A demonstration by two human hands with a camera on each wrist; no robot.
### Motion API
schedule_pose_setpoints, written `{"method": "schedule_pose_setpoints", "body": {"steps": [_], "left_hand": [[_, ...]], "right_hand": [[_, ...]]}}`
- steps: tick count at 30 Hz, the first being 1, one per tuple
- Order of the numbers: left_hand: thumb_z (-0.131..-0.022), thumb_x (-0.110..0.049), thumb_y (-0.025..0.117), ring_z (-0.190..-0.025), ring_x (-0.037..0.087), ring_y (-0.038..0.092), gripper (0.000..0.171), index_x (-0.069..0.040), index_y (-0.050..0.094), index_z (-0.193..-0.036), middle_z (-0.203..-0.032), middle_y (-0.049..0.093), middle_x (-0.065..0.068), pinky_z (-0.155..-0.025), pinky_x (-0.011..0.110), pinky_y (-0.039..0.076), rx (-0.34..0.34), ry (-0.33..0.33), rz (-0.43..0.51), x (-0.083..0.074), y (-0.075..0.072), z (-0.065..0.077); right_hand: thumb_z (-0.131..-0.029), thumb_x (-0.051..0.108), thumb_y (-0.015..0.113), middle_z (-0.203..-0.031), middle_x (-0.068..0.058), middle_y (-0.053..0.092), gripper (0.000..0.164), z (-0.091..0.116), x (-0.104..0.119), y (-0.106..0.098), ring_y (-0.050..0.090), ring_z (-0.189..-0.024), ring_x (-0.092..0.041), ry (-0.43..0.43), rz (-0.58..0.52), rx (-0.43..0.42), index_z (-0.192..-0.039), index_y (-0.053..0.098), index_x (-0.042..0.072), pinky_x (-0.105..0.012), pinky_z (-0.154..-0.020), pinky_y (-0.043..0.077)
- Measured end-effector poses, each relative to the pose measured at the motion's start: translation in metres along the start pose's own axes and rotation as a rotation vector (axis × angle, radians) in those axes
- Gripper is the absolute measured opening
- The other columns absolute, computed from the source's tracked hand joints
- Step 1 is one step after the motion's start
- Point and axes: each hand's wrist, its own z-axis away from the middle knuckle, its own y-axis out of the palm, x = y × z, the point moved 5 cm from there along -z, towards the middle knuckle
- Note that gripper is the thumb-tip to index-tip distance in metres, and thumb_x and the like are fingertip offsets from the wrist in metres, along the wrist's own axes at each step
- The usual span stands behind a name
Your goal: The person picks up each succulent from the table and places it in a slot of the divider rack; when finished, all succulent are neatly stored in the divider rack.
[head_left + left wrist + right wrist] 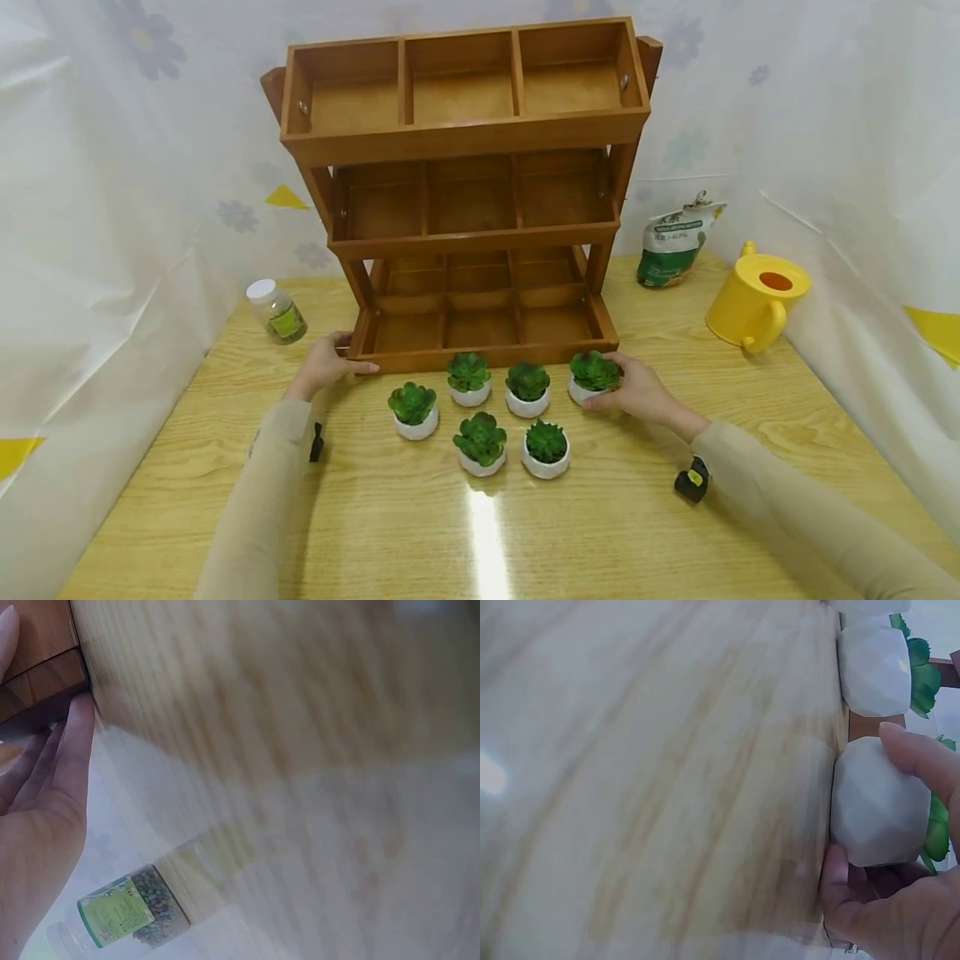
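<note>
The left hand (327, 364), thumb opposing fingers, is gripping the lower left corner of a brown wooden tiered rack (474, 242), apparently steadying it. Before the rack's right end, the right hand (641, 389), parted to pot width, is pinching the white faceted pot (879, 802) of a green succulent (594, 369), presumably sparing its leaves. Five similar potted plants (481, 442) are standing before the rack.

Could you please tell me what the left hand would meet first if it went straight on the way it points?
The left hand would likely meet the wooden shelf at once, since it seems to touch the left end of the lowest tray.
</note>
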Motion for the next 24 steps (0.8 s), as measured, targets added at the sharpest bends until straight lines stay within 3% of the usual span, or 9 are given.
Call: {"method": "schedule_pose_setpoints", "body": {"steps": [14, 24], "left_hand": [[-0.076, -0.036, 0.082, -0.123, 0.042, 0.05, 0.094, 0.006, 0.033, -0.145, -0.142, 0.043, 0.027, -0.098, 0.049, 0.047, 0.007, -0.025, -0.015, -0.007, 0.001, 0.005], [-0.077, -0.031, 0.082, -0.123, 0.041, 0.05, 0.092, 0.006, 0.033, -0.145, -0.142, 0.043, 0.027, -0.098, 0.048, 0.048, 0.003, -0.019, 0.013, -0.007, 0.0, 0.005]], "right_hand": [[-0.069, 0.038, 0.086, -0.13, -0.03, 0.053, 0.088, 0.002, 0.004, -0.004, 0.051, -0.119, -0.043, 0.004, -0.004, -0.056, -0.134, 0.047, -0.007, -0.056, -0.098, 0.043], [-0.073, 0.032, 0.084, -0.126, -0.024, 0.058, 0.074, -0.012, 0.031, -0.027, 0.055, -0.116, -0.04, -0.067, -0.041, -0.135, -0.131, 0.053, -0.003, -0.052, -0.095, 0.047]]}}
